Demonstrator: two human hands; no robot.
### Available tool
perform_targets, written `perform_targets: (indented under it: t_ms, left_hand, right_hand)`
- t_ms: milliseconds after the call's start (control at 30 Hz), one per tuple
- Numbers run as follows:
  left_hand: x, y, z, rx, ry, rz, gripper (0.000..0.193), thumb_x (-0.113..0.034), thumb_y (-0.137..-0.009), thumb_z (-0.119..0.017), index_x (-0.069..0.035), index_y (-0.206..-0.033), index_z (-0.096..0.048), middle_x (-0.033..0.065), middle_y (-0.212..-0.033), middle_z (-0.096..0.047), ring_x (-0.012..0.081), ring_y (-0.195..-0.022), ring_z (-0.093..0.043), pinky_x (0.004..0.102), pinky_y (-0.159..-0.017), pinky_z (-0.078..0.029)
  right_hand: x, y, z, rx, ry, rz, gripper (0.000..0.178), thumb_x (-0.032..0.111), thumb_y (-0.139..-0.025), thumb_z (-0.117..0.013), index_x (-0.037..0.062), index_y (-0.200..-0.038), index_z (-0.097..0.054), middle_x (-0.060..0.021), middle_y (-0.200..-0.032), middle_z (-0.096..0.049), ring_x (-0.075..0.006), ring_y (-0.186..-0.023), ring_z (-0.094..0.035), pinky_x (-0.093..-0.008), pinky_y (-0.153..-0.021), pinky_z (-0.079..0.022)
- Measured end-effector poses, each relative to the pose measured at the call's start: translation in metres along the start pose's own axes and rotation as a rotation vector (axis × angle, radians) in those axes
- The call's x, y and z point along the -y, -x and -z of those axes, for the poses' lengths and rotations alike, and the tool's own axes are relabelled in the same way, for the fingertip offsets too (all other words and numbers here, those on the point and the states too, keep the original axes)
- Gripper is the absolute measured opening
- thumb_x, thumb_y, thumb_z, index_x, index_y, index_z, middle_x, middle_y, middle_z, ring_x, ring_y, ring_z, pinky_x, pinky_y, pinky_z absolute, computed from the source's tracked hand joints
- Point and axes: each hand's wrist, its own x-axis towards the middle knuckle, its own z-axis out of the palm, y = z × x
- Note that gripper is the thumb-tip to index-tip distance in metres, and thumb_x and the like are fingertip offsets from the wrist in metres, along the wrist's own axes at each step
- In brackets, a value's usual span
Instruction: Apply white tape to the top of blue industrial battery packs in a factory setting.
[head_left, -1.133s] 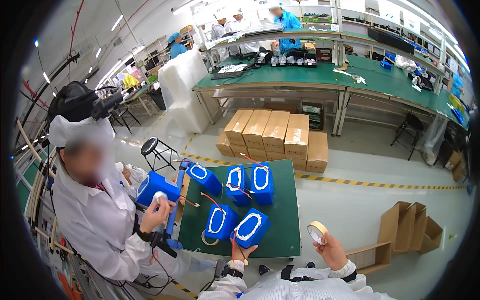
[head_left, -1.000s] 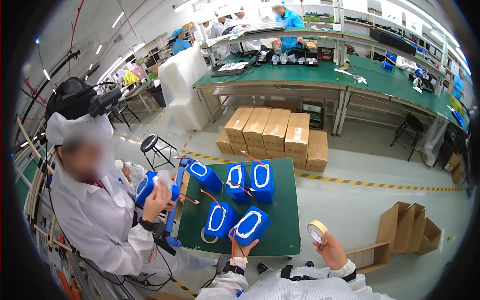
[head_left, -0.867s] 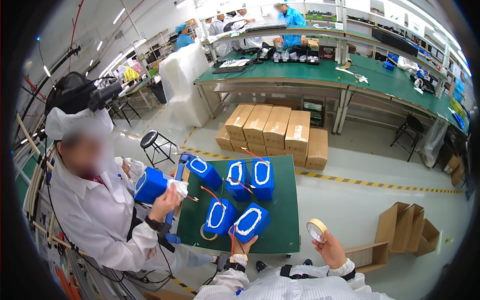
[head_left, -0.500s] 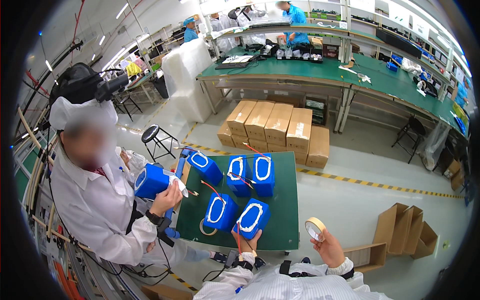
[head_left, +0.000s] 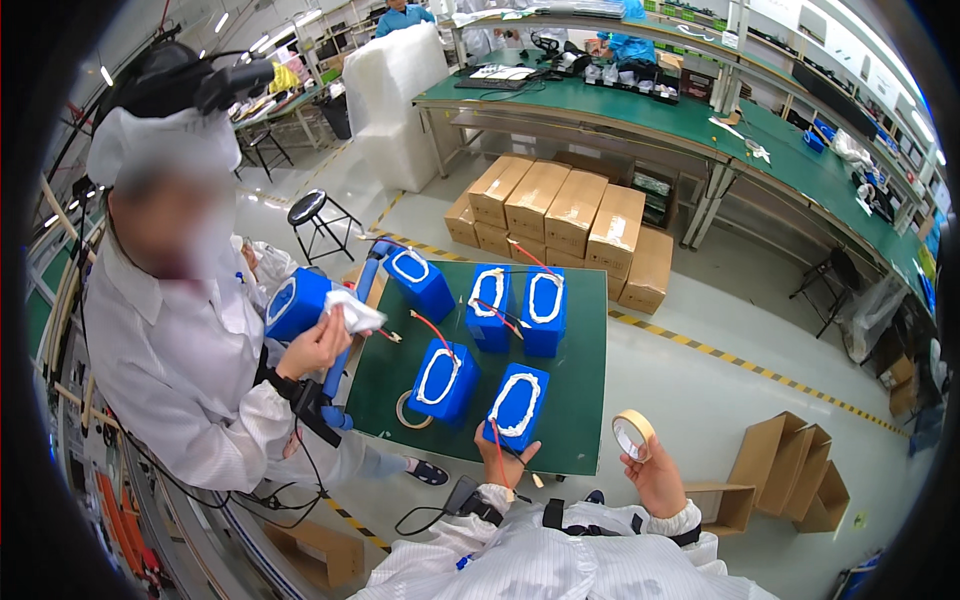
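My left hand [head_left: 508,462] is closed around the near lower side of a blue battery pack [head_left: 518,400] at the front edge of the green table. This block has a white bead of glue in an oval on its top, and a red and a dark lead hang down past my fingers. My right hand [head_left: 658,482], to the right of the table, grips a roll of cream tape [head_left: 632,436] upright between thumb and fingers. Another blue pack [head_left: 442,382] stands just left of mine. Several similar packs, including one at the far left [head_left: 420,284], stand behind, with glue ovals and red leads.
At left, a co-worker in white holds a blue pack [head_left: 298,304] and a white wipe [head_left: 354,312]. A second tape roll [head_left: 408,408] lies on the green table [head_left: 580,420]. Cardboard boxes [head_left: 612,225], a black stool [head_left: 312,208] and open cartons [head_left: 765,465] stand around.
My view has tilted and shifted, so the table appears lower and farther right. The co-worker's hand and wipe have moved slightly along the pack's end. Both my hands keep their holds.
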Motion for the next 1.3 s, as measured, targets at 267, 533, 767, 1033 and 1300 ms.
perform_targets:
  t_ms: [267,533,767,1033,1300]
  left_hand:
    - [-0.016,-0.021,0.067,0.350,0.099,0.059,0.115,-0.027,-0.056,-0.088,-0.005,-0.136,-0.008,0.0247,-0.138,-0.020,0.0390,-0.130,-0.028,0.0486,-0.105,-0.029]
    - [-0.014,-0.044,0.083,0.438,0.222,-0.036,0.108,-0.031,-0.060,-0.085,-0.003,-0.137,-0.014,0.0202,-0.139,-0.024,0.0367,-0.129,-0.031,0.0469,-0.105,-0.030]
    - [-0.032,-0.053,0.069,0.390,0.169,-0.101,0.107,-0.031,-0.060,-0.085,-0.003,-0.137,-0.017,0.0228,-0.136,-0.030,0.0370,-0.126,-0.035,0.0422,-0.104,-0.033]
    - [-0.048,-0.051,0.055,0.303,0.178,-0.043,0.106,-0.032,-0.060,-0.085,-0.004,-0.139,-0.020,0.0245,-0.133,-0.037,0.0384,-0.122,-0.042,0.0423,-0.100,-0.037]
    - [-0.047,-0.050,0.049,0.304,0.247,0.005,0.104,-0.032,-0.059,-0.086,-0.003,-0.137,-0.024,0.0221,-0.135,-0.038,0.0367,-0.122,-0.043,0.0410,-0.100,-0.038]
  right_hand:
    - [0.023,-0.031,-0.041,-0.038,0.141,0.287,0.027,0.037,-0.091,-0.056,0.0121,-0.080,-0.054,0.0006,-0.085,-0.054,-0.0145,-0.085,-0.056,-0.0256,-0.071,-0.039]
    - [0.042,-0.033,-0.095,-0.129,1.070,0.779,0.024,0.018,-0.075,-0.074,-0.0002,-0.074,-0.060,-0.0206,-0.129,-0.047,-0.0290,-0.108,-0.054,-0.0335,-0.088,-0.041]
    - [0.036,-0.060,-0.124,0.095,1.412,0.695,0.026,0.021,-0.067,-0.080,0.0020,-0.070,-0.063,-0.0242,-0.130,-0.044,-0.0352,-0.109,-0.051,-0.0400,-0.090,-0.041]
    - [0.045,-0.116,-0.151,0.338,1.752,0.818,0.030,0.026,-0.061,-0.084,0.0048,-0.071,-0.066,-0.0197,-0.131,-0.045,-0.0331,-0.100,-0.053,-0.0417,-0.087,-0.044]
    - [0.028,-0.140,-0.154,0.544,1.722,0.826,0.030,0.034,-0.064,-0.080,0.0074,-0.069,-0.069,-0.0196,-0.126,-0.049,-0.0333,-0.098,-0.055,-0.0417,-0.084,-0.042]
